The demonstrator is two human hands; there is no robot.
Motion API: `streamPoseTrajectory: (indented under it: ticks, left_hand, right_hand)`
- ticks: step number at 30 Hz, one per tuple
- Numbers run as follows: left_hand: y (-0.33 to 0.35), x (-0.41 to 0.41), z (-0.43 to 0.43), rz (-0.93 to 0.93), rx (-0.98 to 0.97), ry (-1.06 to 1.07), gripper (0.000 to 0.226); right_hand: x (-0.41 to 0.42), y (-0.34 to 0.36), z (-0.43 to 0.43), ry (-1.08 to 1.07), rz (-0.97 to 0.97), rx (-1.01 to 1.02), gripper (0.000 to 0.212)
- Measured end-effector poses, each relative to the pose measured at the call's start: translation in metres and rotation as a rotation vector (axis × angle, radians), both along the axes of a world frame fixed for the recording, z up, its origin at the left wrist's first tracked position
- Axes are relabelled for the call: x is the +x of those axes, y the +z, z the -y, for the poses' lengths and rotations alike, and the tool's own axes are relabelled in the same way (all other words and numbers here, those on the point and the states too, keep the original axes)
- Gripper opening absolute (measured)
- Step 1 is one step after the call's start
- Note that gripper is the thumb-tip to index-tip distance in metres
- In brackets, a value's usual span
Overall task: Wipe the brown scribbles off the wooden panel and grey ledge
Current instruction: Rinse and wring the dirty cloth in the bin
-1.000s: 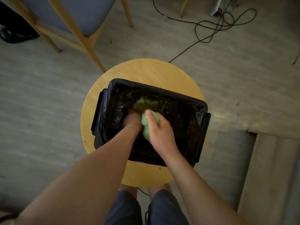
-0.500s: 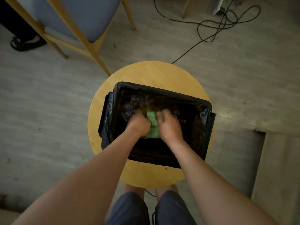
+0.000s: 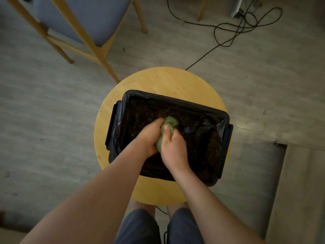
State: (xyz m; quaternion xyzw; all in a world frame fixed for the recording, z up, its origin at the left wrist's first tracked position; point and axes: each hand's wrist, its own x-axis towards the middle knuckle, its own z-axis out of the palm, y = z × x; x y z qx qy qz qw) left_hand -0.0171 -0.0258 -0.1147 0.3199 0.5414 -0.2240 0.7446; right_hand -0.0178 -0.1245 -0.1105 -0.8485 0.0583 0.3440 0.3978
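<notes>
A green cloth is bunched between both my hands over a black basin lined with a black bag. My left hand grips the cloth from the left. My right hand curls round it from the right, thumb on top. The basin stands on a round yellow wooden stool. A grey ledge shows at the lower right. The wooden panel and the scribbles are not in view.
A wooden chair with a blue seat stands at the upper left. A black cable loops across the grey floor at the upper right. My knees in dark shorts are below the stool.
Both hands have gathered the cloth tighter into a wad, and the right thumb now lies over it. The cloth sits a little higher in the basin than half a second ago.
</notes>
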Motion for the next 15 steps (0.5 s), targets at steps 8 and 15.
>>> streamPoseTrajectory:
  ticks: [8,15]
  left_hand:
    - [0.009,0.005,-0.005,0.029,0.150,-0.129,0.037]
    - [0.003,-0.005,-0.001,0.027,0.171,-0.075,0.026]
  right_hand:
    - [0.002,0.019,-0.009,0.264,0.310,-0.081,0.048]
    - [0.019,-0.009,-0.004,0.476,0.620,-0.271,0.053]
